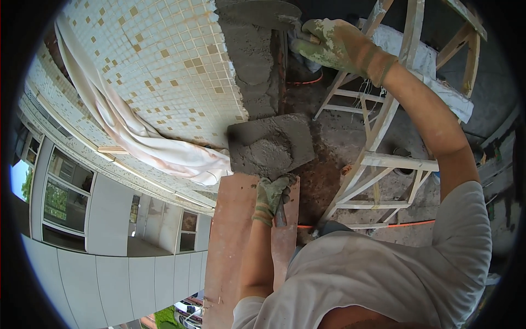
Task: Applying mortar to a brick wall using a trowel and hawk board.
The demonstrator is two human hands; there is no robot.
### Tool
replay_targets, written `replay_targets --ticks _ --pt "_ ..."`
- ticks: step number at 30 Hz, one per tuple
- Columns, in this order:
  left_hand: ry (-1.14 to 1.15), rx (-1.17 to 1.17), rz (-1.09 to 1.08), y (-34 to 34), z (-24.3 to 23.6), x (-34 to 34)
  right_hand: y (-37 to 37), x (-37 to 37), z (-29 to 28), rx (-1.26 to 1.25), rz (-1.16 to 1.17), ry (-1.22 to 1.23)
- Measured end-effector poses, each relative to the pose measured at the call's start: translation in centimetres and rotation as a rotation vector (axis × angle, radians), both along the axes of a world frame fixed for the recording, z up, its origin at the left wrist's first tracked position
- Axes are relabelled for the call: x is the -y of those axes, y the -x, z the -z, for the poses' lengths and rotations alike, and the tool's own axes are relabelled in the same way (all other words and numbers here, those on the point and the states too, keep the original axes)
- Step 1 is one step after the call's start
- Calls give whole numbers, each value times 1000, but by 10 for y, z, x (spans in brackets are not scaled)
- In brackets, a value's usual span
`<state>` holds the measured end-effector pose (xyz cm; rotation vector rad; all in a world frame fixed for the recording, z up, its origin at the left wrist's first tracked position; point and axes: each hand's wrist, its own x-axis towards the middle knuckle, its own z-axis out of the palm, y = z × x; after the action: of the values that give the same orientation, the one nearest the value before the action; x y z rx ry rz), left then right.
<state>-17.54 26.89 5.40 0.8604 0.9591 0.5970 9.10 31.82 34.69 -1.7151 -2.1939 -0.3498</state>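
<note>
My left hand, in a stained work glove, is closed round the handle of a mortar hawk. A mound of wet grey mortar lies on its flat plate. Higher up and to the right, my gloved right hand grips the handle of a trowel. The trowel's blade lies against the top of a strip of grey mortar that runs along the wall's edge. Part of the trowel handle is hidden by my fingers.
Small tiles cover the wall on the left, with a stained white cloth draped over it. Wooden trestles stand at the right. A reddish board lies below the hawk. Across the floor runs an orange cord. Building windows show beyond.
</note>
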Motion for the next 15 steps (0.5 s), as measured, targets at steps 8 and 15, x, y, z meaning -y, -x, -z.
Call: replay_targets --ticks 8,15 --pt "-140 32 -67 13 -26 -8 14 99 177 -75 -200 260" --pt "-656 -288 -82 3 43 38 39 99 222 -89 -141 51"
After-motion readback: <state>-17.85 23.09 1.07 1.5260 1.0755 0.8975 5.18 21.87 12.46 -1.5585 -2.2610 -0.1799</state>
